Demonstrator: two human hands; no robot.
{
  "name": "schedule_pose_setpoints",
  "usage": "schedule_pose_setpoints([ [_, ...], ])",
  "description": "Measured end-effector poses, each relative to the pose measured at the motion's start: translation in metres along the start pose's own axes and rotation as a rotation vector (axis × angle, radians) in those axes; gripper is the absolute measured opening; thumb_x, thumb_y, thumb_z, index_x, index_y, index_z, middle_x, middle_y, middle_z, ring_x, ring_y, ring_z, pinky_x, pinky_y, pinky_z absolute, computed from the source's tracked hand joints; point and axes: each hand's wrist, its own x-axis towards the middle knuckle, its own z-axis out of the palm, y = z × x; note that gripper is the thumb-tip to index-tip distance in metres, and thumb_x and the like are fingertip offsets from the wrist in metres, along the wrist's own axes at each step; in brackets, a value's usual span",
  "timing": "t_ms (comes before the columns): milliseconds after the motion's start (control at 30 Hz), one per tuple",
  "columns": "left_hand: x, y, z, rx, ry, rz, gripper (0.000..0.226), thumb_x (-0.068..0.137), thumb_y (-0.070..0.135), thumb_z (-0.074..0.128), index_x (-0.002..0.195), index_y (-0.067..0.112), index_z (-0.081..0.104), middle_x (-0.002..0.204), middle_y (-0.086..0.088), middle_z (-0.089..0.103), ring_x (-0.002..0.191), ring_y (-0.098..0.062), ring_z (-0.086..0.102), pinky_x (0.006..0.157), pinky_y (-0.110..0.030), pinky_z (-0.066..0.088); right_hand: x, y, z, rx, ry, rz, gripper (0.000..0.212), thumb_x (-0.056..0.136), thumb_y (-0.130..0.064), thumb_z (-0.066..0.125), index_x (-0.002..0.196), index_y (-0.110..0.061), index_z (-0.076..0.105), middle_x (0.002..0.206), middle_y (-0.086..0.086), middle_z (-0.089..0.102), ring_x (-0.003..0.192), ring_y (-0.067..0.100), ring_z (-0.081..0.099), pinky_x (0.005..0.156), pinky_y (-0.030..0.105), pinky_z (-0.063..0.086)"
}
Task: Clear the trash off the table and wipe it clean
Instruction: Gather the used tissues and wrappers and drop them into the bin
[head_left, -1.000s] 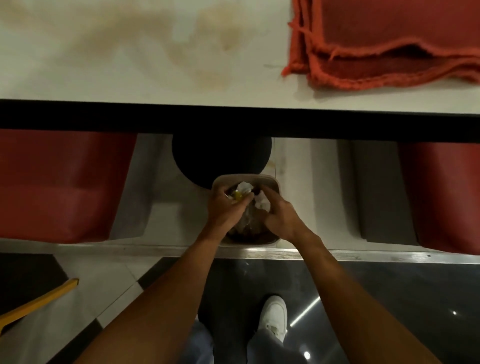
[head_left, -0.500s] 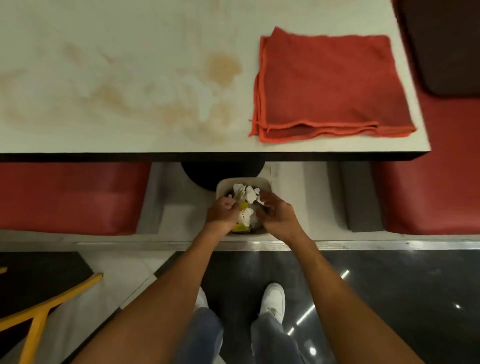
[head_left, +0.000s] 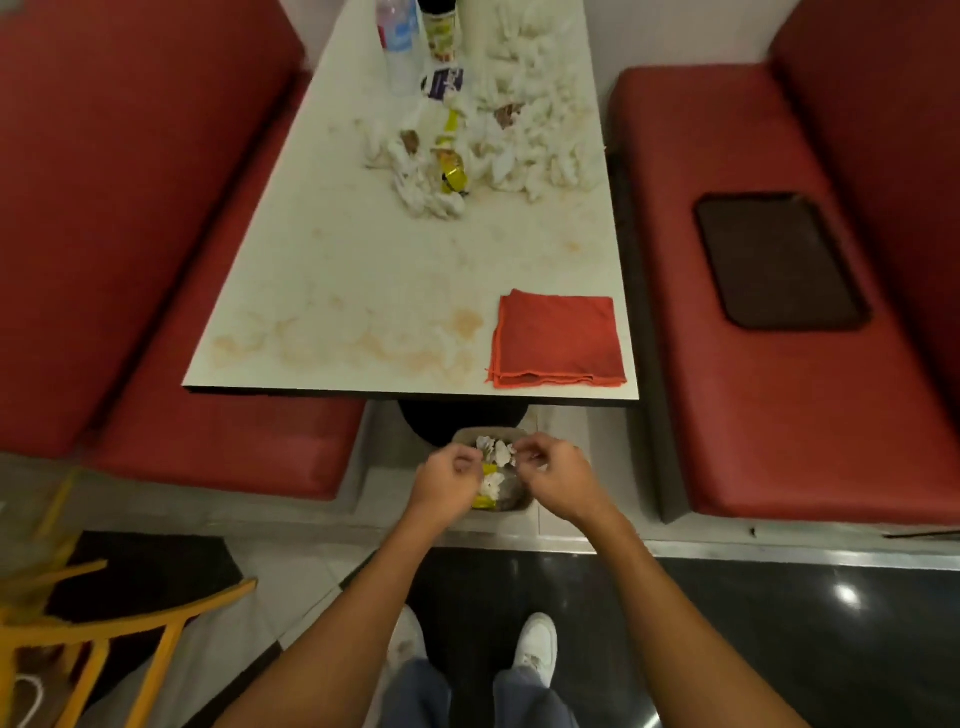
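Both hands have lifted out of the bin since a moment ago and drawn a little apart, and the view has tipped up to take in the whole table.

What is left of the trash sits at the far end. A heap of crumpled white napkins (head_left: 524, 130) has yellow wrappers (head_left: 451, 156) mixed in. Behind it a clear bottle (head_left: 397, 47) and what looks like a can (head_left: 441, 31) stand upright. The bin (head_left: 519, 496) stands on the floor just under the near edge of the table (head_left: 363, 260) and already holds napkins and a yellow wrapper.

The left hand (head_left: 445, 480) hovers over the bin's left side, fingers curled in with nothing showing in them. The right hand (head_left: 558, 478) hovers over the right side, fingertips drawn together close to a white scrap — whether it pinches that scrap I cannot tell.

From the hands the heap lies straight ahead and higher, well apart, past most of the tabletop. Its long axis runs away from the person along the table's right edge. So the right hand looks nearer the bulk of the napkins, and the left nearer the bottle.

A folded red cloth (head_left: 558, 340) lies at the near right corner, untouched, with brown stains (head_left: 363, 345) spread beside it — wiping looks not yet begun. Red benches (head_left: 130, 234) flank the table, and a dark tray (head_left: 779, 260) rests on the right one. A yellow chair (head_left: 104, 639) stands at lower left.
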Motion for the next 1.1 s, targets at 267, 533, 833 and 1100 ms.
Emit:
schedule_pose_setpoints([
  [267,-0.032,0.075,-0.055,-0.025,0.120,0.161,0.016,0.101,0.017,0.063,0.097,0.032,0.069,0.094,0.006,0.074,0.087,-0.011,0.071,0.078,-0.025,0.058,-0.023,-0.080,-0.064,-0.064,0.000,-0.149,0.025,0.095,-0.019,0.064,0.117,-0.020,0.075,0.102,-0.008,0.076,0.088,0.005,0.070,0.086,0.027,0.058],
  [533,-0.002,0.149,-0.114,-0.059,0.135,0.265,0.013,0.099,0.022,0.062,0.101,0.031,0.070,0.102,0.008,0.073,0.097,-0.015,0.071,0.092,-0.033,0.056,0.012,-0.158,-0.105,-0.109,0.065,-0.238,0.028,0.097,-0.020,0.063,0.124,-0.019,0.072,0.115,-0.007,0.073,0.100,0.005,0.066,0.090,0.017,0.052],
  [833,0.062,0.190,-0.170,-0.145,0.201,0.308,0.017,0.100,0.022,0.062,0.112,0.023,0.073,0.108,0.007,0.071,0.101,-0.015,0.068,0.087,-0.027,0.051,0.080,-0.218,-0.115,-0.129,0.123,-0.239,0.028,0.095,-0.016,0.063,0.121,-0.022,0.073,0.109,-0.007,0.072,0.084,-0.002,0.065,0.068,0.003,0.045],
  [1100,0.113,0.195,-0.185,-0.195,0.236,0.256,0.023,0.104,0.023,0.058,0.126,0.021,0.067,0.119,0.007,0.066,0.093,-0.004,0.061,0.082,-0.023,0.044,0.151,-0.242,-0.095,-0.182,0.094,-0.216,0.049,0.094,-0.017,0.062,0.142,-0.020,0.060,0.136,0.000,0.063,0.100,0.015,0.063,0.089,0.025,0.045],
])
